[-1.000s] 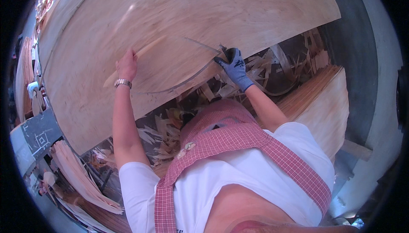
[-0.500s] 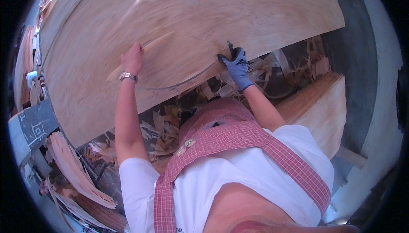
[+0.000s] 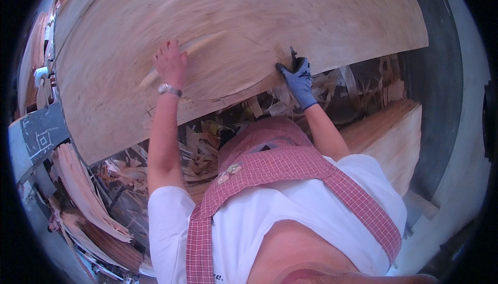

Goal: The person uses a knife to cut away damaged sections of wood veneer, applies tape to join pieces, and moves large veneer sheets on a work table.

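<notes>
A broad sheet of pale wood veneer (image 3: 342, 19) lies in front of me. My left hand (image 3: 170, 66), bare and with a metal watch (image 3: 169, 90) at the wrist, rests on it with fingers stretched out. Beneath that hand is a long, narrow, pale veneer strip (image 3: 201, 44), partly covered by the palm and fingers. My right hand (image 3: 300, 82) wears a blue-grey glove with dark fingertips near the sheet's front edge. It is closed on a slim dark tool (image 3: 293, 53) that points away from me; its exact kind is not plain.
Torn veneer scraps (image 3: 199, 162) fill the gap between the sheet and my checked apron (image 3: 270, 167). A stack of veneer (image 3: 389, 139) stands at the right. To the left are a dark metal beam (image 3: 44, 133) and bundled wood strips (image 3: 85, 190).
My left hand has gone from gripping the veneer strip to lying flat over it. My right hand has shifted slightly right with the tool. The thin dark curved line along the sheet's front no longer stands out.
</notes>
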Tool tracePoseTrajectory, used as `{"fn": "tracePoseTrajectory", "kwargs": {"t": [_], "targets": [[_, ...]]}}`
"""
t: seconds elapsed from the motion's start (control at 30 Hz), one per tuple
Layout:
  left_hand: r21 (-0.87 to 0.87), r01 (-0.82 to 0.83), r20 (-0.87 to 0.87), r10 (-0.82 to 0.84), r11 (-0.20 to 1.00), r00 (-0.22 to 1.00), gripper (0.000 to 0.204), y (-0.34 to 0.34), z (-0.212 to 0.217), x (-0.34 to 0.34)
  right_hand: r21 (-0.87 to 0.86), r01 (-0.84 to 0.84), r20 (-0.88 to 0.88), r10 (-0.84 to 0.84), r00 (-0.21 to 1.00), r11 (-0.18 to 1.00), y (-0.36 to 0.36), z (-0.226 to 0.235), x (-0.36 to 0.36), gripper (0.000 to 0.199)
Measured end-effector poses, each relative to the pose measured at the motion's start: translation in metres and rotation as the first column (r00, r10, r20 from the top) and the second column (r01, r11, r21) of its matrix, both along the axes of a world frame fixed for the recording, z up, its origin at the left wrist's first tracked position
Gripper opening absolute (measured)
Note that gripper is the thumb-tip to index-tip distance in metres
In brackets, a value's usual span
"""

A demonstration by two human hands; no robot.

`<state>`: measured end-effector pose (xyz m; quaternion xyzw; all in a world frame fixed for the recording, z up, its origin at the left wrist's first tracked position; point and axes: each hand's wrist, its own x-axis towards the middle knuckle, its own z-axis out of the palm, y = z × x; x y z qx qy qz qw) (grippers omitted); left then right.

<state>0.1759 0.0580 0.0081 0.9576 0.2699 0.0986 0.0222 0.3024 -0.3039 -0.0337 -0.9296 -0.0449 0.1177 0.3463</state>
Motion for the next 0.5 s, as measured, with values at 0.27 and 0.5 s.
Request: {"fn": "tracePoseTrajectory", "kwargs": {"t": [0.27,0.5], "targets": [[0.005,-0.026,-0.08,0.026,1.0,0.996,0.074,-0.071,-0.033,-0.041,0.0,0.003,0.029,-0.003,1.0,1.0,0.004,0.004,-0.001,0.071],[-0.111,-0.077,-0.184,0.055,0.991,0.981,0.079,-0.066,-0.026,-0.038,0.089,-0.053,0.043,0.049,0.998,0.995,0.0,0.0,0.001,0.07]]}}
